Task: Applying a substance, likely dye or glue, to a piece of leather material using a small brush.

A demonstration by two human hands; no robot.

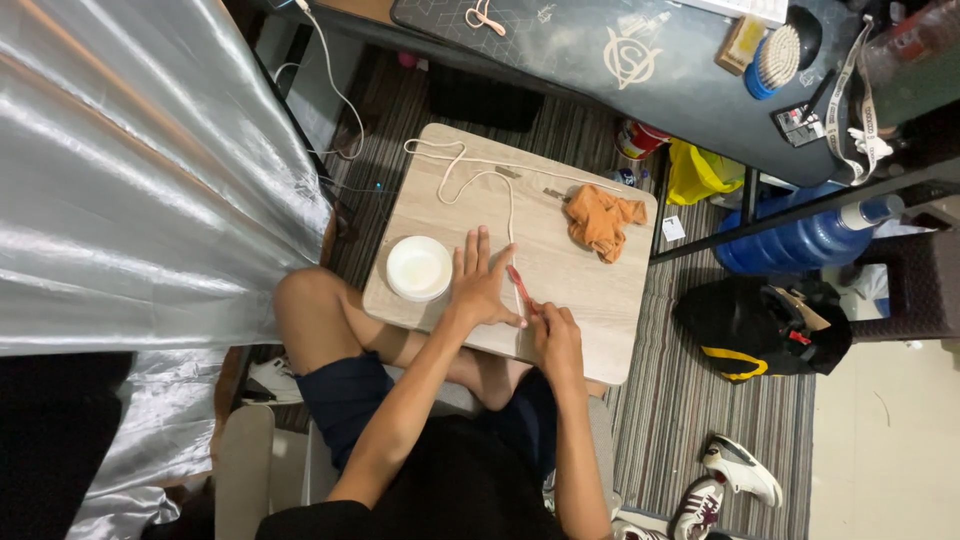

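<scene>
My left hand [482, 285] lies flat with fingers spread on a small light-wood table [580, 290], pressing down a cream cord [470, 175] that runs in loops toward the table's far edge. My right hand [552, 330] is closed around a thin red tool [518, 285] that points at the cord just beside my left thumb. What kind of tool it is I cannot make out. A white round lid or bowl [419, 267] sits on the table to the left of my left hand.
A crumpled orange cloth [600, 218] lies at the table's far right. A dark desk [640, 70] with a brush stands beyond it. A blue water jug [800, 240], a black bag [765, 330] and shoes [735, 480] are on the striped rug. A silver curtain [130, 170] hangs on the left.
</scene>
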